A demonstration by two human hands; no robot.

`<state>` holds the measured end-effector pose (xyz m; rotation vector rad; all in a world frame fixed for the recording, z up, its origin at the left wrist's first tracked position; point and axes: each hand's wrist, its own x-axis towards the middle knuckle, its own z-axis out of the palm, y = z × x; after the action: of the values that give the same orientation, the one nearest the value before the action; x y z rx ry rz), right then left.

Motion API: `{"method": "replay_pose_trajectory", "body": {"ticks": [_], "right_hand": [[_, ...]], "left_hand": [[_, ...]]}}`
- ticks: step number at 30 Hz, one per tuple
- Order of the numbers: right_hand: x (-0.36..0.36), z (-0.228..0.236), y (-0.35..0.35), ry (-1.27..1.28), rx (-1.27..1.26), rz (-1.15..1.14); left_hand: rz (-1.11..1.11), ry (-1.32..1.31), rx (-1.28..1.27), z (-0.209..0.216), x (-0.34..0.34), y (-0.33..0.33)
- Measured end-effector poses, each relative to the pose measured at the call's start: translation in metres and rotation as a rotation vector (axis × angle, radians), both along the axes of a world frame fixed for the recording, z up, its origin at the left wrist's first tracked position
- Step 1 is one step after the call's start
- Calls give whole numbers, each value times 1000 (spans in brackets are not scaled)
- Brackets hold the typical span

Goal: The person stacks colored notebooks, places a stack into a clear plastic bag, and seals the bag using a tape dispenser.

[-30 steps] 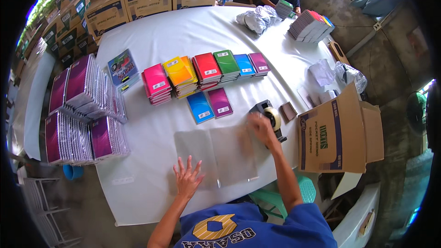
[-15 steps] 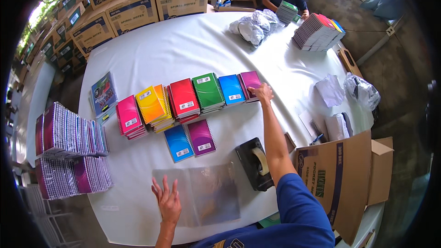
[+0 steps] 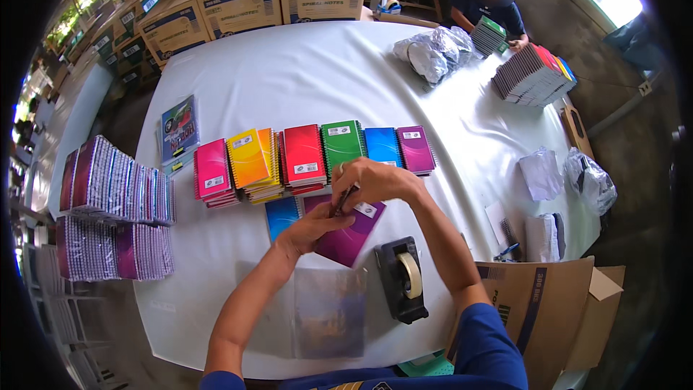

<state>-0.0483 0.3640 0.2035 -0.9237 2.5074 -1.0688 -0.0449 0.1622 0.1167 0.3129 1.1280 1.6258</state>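
Note:
Over the middle of the table, my left hand [image 3: 315,228] and my right hand [image 3: 374,180] are close together. A purple spiral notebook [image 3: 345,247] slants beneath them, its near corner toward me; my left thumb lies across it. My right fingers pinch a dark, narrow edge, seemingly another notebook seen edge-on, partly hidden by the hands. Just left, a blue notebook [image 3: 282,217] lies partly covered by my left arm. Behind stretches a row of notebook stacks: pink [image 3: 212,168], yellow [image 3: 249,157], red [image 3: 302,153], green [image 3: 341,146], blue [image 3: 382,146] and purple [image 3: 415,149].
Clear plastic sleeves [image 3: 329,318] lie nearest me, beside a black tape dispenser [image 3: 401,279]. Bundled notebooks [image 3: 115,180] stand at left; an open carton [image 3: 541,310] is at right. Across the table, a person [image 3: 491,3] sits near crumpled plastic [image 3: 437,54] and stacked notebooks [image 3: 534,76].
My right hand has come back from the purple stack at the row's right end to the middle. My left hand has risen from the plastic sleeve to meet it at the purple notebook.

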Motion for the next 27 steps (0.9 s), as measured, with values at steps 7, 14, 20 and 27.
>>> {"method": "replay_pose_trajectory", "body": {"ticks": [7, 14, 20, 27], "right_hand": [[-56, -115, 26, 118, 310, -1104], [-53, -87, 30, 160, 232, -1255], [-34, 9, -46, 22, -92, 205], [-66, -66, -95, 242, 41, -416]], "left_hand": [[494, -315, 208, -49, 15, -39], [560, -345, 256, -68, 8, -64], [407, -349, 265, -83, 16, -87], [541, 495, 101, -86, 46, -96]]}}
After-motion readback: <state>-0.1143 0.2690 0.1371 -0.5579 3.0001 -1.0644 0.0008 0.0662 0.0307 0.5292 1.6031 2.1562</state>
